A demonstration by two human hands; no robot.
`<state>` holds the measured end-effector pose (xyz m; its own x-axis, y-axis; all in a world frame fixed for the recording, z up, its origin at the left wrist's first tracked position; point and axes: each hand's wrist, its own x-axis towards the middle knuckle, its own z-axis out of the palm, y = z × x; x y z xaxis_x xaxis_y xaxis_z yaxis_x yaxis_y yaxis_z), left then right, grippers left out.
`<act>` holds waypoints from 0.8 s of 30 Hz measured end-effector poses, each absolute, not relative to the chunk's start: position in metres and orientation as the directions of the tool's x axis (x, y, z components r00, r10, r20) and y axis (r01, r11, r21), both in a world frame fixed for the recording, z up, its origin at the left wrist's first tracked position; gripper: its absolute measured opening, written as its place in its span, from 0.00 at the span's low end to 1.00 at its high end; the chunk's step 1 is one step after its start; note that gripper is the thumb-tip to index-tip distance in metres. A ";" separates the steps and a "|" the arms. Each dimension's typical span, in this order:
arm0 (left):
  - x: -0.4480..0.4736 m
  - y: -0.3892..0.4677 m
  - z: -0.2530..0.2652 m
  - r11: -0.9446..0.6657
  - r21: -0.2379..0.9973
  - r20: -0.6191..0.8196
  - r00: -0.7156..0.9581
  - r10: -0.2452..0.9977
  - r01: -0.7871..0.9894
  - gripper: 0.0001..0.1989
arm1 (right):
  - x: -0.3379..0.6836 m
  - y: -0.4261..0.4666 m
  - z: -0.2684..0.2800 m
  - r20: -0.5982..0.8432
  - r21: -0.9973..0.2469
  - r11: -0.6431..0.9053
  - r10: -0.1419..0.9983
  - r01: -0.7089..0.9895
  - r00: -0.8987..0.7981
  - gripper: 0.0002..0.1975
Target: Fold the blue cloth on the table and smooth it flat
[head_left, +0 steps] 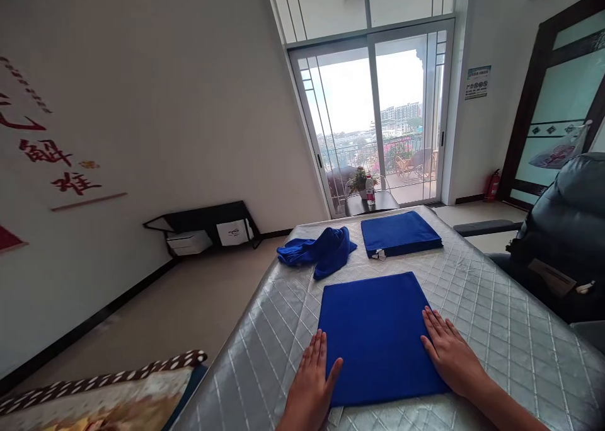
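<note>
A flat blue square of folded cloth (378,343) lies in front of me on the quilted mattress (265,330). My left hand (312,377) rests along its left edge, fingers stretched out and thumb apart. On the opposite edge, my right hand (449,352) lies flat, its fingertips touching the cloth. Neither hand grips anything. Beyond the square sits a neat stack of blue cloths (399,229) with a small white tag at its near corner. To the left of that stack is a crumpled blue cloth (319,251).
Behind the mattress stands a small dark table (378,203) with a bottle (370,190) and a potted plant (360,179). A dark armchair (574,210) is close on the right. Patterned bedding (118,399) lies lower left; a low black rack (208,223) stands against the wall.
</note>
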<state>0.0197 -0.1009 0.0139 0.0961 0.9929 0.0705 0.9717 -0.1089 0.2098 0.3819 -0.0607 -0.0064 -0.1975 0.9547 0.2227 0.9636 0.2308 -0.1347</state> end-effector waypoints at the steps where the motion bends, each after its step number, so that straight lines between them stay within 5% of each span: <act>1: 0.018 -0.103 0.013 -0.107 0.215 0.073 0.093 0.993 0.971 0.41 | 0.382 -0.060 -0.007 0.228 -0.136 0.236 0.953 0.962 -0.202 0.32; 16: 0.039 -0.095 0.012 -0.083 0.175 0.115 0.063 0.991 0.981 0.38 | 0.388 -0.115 -0.022 0.213 -0.164 0.199 0.964 0.966 -0.162 0.30; 24: 0.194 -0.119 0.009 -0.660 0.209 0.273 0.605 0.748 0.722 0.39 | 0.392 -0.114 -0.031 0.236 -0.146 0.245 0.949 0.958 -0.207 0.28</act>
